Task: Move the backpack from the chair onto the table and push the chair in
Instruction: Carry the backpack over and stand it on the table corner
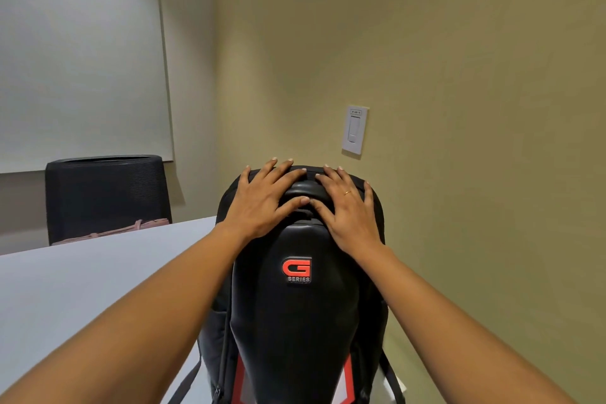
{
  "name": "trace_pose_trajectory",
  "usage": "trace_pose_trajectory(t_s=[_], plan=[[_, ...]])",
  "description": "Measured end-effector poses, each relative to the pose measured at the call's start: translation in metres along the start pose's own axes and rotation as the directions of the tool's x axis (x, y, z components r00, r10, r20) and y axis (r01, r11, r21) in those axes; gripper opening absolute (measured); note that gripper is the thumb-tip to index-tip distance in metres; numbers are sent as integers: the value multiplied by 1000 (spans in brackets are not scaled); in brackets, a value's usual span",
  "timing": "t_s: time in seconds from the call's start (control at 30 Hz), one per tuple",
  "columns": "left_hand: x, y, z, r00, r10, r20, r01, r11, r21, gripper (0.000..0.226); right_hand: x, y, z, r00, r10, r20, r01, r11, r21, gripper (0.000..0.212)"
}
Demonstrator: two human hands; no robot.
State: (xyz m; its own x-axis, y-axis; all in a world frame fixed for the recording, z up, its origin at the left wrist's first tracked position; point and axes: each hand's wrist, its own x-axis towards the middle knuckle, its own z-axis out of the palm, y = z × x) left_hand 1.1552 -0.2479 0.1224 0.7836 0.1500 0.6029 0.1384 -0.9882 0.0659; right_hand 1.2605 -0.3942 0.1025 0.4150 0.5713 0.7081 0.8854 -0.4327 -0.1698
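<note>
A black backpack [300,305] with red trim and a red "G Series" badge stands upright at the right end of the white table [82,289], close to the wall. Both my hands lie flat on its top with the fingers spread. My left hand [262,200] covers the top left, its thumb near the carry handle. My right hand [347,207], wearing a ring, covers the top right. Neither hand curls around a strap or the handle. The backpack's base is cut off by the lower frame edge.
A black mesh-back chair [105,197] stands at the far side of the table, with a pinkish item [131,228] in front of it. A whiteboard [78,52] hangs on the left wall. A light switch [354,129] sits on the beige wall just beyond the backpack.
</note>
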Motion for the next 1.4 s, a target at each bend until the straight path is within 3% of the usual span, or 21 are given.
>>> trace_pose_trajectory(t_s=[0.2,0.37,0.7,1.03,1.13,1.23,1.4], plan=[[11,-7,5,999,-20,-33,22,998,61,76,-18,1,13,994,99,-36,-99,995,-4,76],[15,-12,10,997,-57,-47,62,991,117,63,-24,4,27,993,118,5,-118,992,-50,85],[14,-7,27,952,-261,-156,295,921,254,61,18,30,46,990,-59,130,46,993,105,82],[19,9,33,909,-382,-168,417,804,424,60,64,45,60,918,-178,355,174,984,44,72],[16,6,28,931,-340,-131,361,816,451,62,55,41,61,935,-125,331,109,992,68,72],[15,4,21,948,-306,-92,315,847,429,66,29,30,60,956,23,293,-60,991,120,69],[26,-4,1,965,-261,36,236,919,315,67,-8,-22,49,959,243,147,-282,880,383,62]])
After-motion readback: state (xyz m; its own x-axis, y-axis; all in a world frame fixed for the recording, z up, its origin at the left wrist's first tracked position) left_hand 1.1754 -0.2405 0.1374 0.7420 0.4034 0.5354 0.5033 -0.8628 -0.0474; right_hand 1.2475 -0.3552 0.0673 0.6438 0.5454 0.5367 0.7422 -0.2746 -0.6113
